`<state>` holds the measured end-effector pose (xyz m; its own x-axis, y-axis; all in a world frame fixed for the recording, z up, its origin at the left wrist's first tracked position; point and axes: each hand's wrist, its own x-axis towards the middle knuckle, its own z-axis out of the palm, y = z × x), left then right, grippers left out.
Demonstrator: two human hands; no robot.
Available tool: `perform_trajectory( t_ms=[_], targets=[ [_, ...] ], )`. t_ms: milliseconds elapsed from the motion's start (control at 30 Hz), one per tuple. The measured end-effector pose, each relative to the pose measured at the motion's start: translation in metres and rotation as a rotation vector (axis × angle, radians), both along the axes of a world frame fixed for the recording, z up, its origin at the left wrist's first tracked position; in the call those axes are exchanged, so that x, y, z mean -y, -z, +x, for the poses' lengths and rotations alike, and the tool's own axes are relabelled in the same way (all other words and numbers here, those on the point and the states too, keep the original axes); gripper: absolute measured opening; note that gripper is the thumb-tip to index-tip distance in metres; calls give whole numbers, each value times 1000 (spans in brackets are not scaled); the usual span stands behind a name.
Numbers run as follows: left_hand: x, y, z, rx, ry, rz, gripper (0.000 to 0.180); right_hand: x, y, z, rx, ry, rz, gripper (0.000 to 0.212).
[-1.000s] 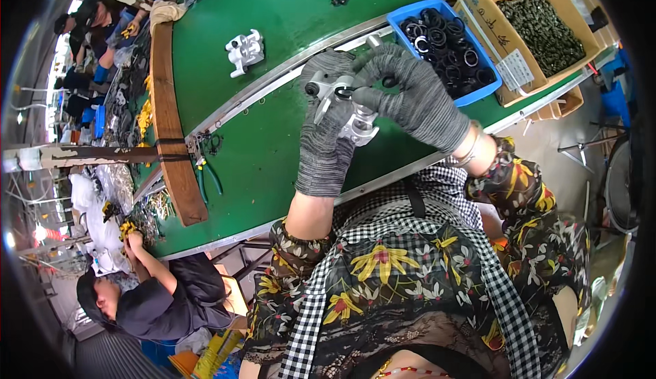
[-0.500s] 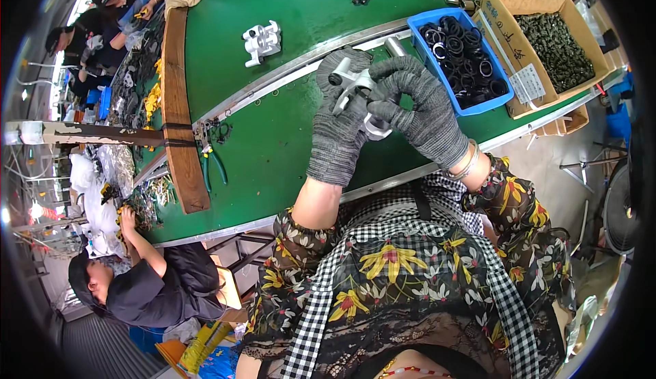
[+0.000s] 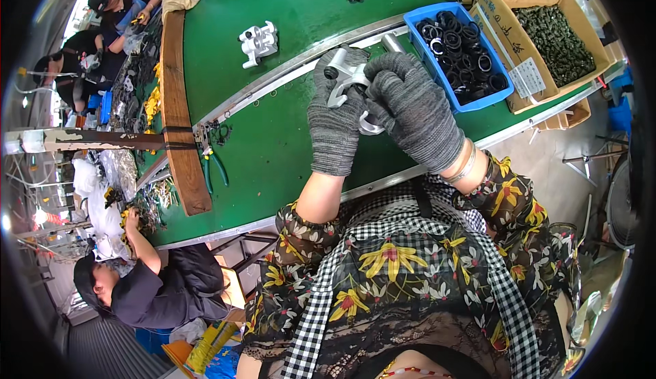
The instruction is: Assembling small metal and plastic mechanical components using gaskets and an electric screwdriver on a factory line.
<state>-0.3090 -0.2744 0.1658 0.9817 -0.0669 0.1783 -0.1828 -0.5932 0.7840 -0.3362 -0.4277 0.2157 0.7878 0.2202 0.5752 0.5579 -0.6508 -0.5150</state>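
My left hand (image 3: 333, 133), in a grey knitted glove, is closed around a silver metal casting (image 3: 350, 77) that looks like a brake caliper body. It is held above the green bench, with a black knob-like part at its upper left. My right hand (image 3: 418, 116), gloved the same way, has its fingers drawn together against the casting's right side. Whatever small part those fingertips may pinch is hidden. Just beyond my hands lies a bare metal cylinder (image 3: 393, 43). A similar silver casting (image 3: 259, 43) rests on the far side of the metal rail.
Right of my hands stands a blue tray (image 3: 487, 105) of black rings (image 3: 456, 47). Beside it is a cardboard box (image 3: 486, 22) of small dark parts. A wooden beam (image 3: 179, 105) crosses the bench at left, with pliers (image 3: 213, 166) near it. Co-workers sit along the left.
My right hand's fingers have closed in and now press together at the casting, where they were spread and curled before. The casting and my left hand have shifted slightly left.
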Motion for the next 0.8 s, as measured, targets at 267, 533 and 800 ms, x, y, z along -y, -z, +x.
perform_trajectory(
  t_ms=[267,533,800],
  targets=[
    [-13,36,3,-190,-51,-188,24,2,4,4,-37,28,-43,28],
    [-6,4,-10,-209,-114,52,34,5,6,3,-160,-82,282,28],
    [11,-34,-24,-314,-26,-440,46,14,8,2,-478,-84,367,29]
  ],
)
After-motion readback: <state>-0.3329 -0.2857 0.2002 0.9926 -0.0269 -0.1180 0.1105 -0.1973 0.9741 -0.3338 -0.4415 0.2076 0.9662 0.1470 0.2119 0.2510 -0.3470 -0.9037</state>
